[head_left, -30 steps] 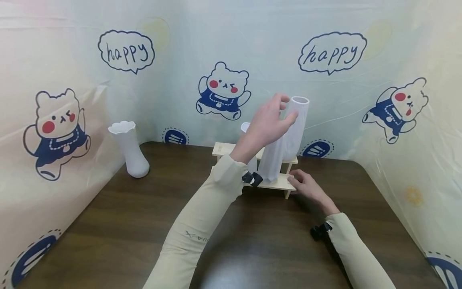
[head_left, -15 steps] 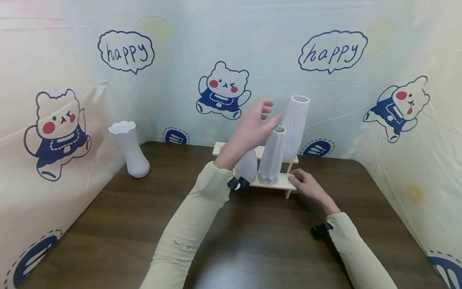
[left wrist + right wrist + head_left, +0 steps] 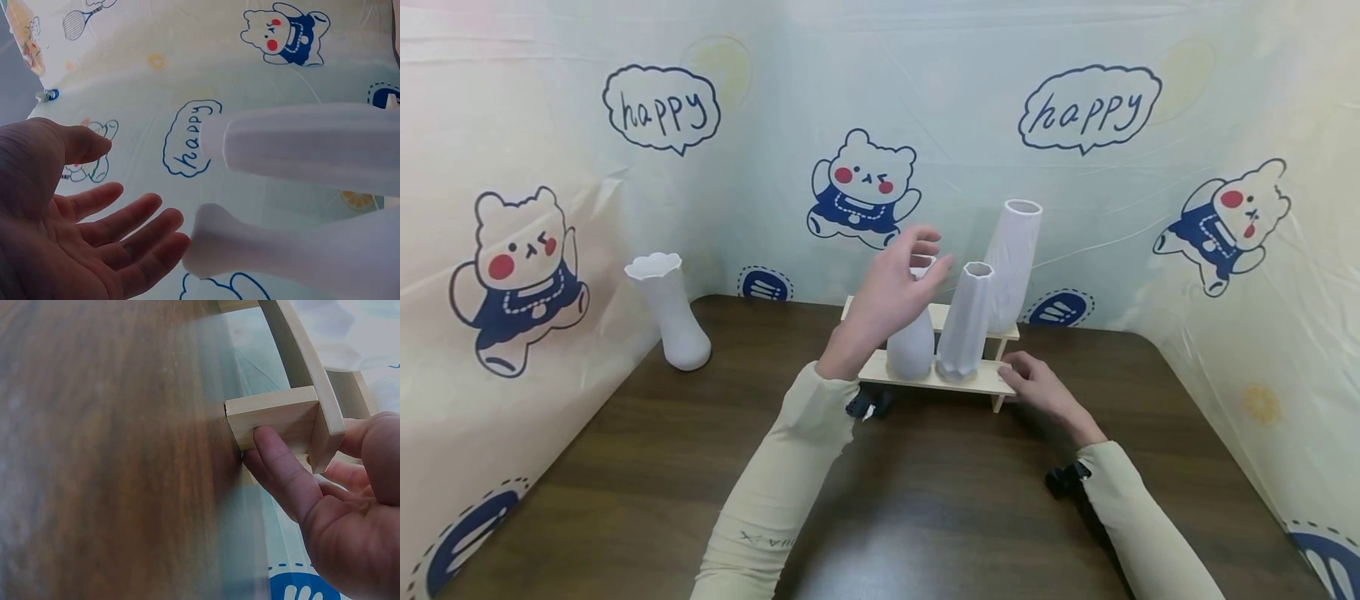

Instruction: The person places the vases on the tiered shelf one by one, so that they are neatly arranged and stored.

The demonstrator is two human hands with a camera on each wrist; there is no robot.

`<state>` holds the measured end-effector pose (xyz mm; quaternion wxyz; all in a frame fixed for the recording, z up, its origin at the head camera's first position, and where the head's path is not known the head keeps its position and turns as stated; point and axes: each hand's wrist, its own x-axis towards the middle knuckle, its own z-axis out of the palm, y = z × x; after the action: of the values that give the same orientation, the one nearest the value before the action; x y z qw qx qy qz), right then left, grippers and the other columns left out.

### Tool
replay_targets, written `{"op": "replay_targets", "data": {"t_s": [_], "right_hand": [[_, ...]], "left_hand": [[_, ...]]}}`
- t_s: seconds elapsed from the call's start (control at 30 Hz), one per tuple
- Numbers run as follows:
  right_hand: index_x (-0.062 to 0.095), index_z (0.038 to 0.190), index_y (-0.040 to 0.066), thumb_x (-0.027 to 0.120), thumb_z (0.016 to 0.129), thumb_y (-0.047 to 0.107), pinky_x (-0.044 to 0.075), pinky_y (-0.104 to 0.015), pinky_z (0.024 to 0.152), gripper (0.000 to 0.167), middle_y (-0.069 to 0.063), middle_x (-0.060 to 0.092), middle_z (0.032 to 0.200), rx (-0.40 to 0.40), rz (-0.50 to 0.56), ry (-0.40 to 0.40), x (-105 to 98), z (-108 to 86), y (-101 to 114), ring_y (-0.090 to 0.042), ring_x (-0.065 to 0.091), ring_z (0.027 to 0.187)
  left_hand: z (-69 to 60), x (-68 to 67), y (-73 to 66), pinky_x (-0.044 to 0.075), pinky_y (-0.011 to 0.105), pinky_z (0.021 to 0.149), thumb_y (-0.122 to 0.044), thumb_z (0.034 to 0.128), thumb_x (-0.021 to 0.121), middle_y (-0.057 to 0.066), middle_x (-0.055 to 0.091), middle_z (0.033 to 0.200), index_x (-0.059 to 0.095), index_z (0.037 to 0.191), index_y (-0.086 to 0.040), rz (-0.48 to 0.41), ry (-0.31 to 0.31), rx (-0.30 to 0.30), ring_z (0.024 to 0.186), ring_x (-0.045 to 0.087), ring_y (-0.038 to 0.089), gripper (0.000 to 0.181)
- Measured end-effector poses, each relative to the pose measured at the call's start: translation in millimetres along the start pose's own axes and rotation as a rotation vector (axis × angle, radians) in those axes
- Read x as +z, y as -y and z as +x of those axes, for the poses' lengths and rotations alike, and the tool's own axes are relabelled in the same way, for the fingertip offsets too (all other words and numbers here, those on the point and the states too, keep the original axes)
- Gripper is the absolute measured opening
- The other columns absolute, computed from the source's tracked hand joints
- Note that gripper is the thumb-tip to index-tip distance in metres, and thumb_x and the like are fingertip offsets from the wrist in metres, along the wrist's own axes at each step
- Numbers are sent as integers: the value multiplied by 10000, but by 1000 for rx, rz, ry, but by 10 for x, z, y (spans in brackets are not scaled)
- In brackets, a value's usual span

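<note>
Pale wood two-tier stand (image 3: 973,384) sits on the table (image 3: 625,433), with a bulbous white vase (image 3: 912,352) and a faceted white vase (image 3: 965,325) on the lower shelf, tall white vase (image 3: 1013,267) up top. Left hand (image 3: 891,290) is free, fingers loosely spread, blocking most of the bulbous one's neck; honestly can't tell if a fingertip touches its rim. Right hand (image 3: 1042,392) grips the stand's lower right end, thumb tip hidden in its wrist view. Left wrist view crops off the vase bases. Scalloped-rim white vase (image 3: 673,312) stands well apart, off left.
</note>
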<state>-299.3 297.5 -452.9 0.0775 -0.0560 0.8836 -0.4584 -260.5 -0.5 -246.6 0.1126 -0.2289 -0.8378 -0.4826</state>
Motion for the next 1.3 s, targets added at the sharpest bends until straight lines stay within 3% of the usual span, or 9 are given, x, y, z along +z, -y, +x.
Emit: {"op": "replay_targets", "data": {"t_s": [0.2, 0.37, 0.5, 0.83, 1.07, 1.3], "right_hand": [[443, 1381, 107, 506, 1002, 445, 595, -390, 828, 512, -216, 564, 1236, -3, -8, 7, 12, -7, -2, -278, 622, 972], [448, 1376, 98, 505, 1005, 433, 599, -381, 816, 503, -222, 564, 1235, -1, -4, 0, 10, 14, -18, -273, 625, 975], [445, 1378, 70, 504, 1012, 408, 602, -378, 803, 502, -243, 562, 1233, -10, 12, -5, 6, 25, -28, -265, 628, 971], [442, 1381, 54, 509, 1012, 394, 603, -377, 798, 506, -254, 567, 1225, -18, 3, -1, 6, 8, -2, -260, 630, 952], [401, 1423, 57, 483, 1023, 395, 596, -409, 828, 530, -263, 539, 1282, -8, 11, 18, -11, -12, 30, -257, 626, 974], [425, 1383, 10, 503, 1023, 348, 604, -405, 798, 500, -282, 577, 1217, -39, 30, 7, 8, 1, 16, -238, 640, 946]], "left_hand": [[-122, -57, 165, 541, 329, 959, -373, 975, 572, 12, 644, 1285, 520, 1309, -206, -15, -44, -3, 1132, 634, 148, 377], [-166, -106, 242, 554, 302, 928, -328, 977, 577, 9, 664, 1245, 548, 1268, -182, -11, -109, 73, 1097, 644, 126, 327], [-164, -136, 257, 557, 304, 925, -312, 980, 577, 29, 674, 1229, 558, 1260, -159, 8, -124, 105, 1089, 653, 137, 319], [-278, -273, 372, 550, 354, 952, -317, 980, 579, 30, 662, 1248, 560, 1276, -161, 31, -139, 57, 1109, 645, 156, 335], [-374, -424, 531, 558, 348, 931, -323, 988, 569, 44, 667, 1249, 563, 1282, -162, 76, -190, 57, 1095, 652, 169, 336], [-429, -560, 702, 557, 419, 928, -297, 989, 573, 82, 679, 1232, 582, 1260, -128, 95, -238, 52, 1104, 660, 220, 320]]}}
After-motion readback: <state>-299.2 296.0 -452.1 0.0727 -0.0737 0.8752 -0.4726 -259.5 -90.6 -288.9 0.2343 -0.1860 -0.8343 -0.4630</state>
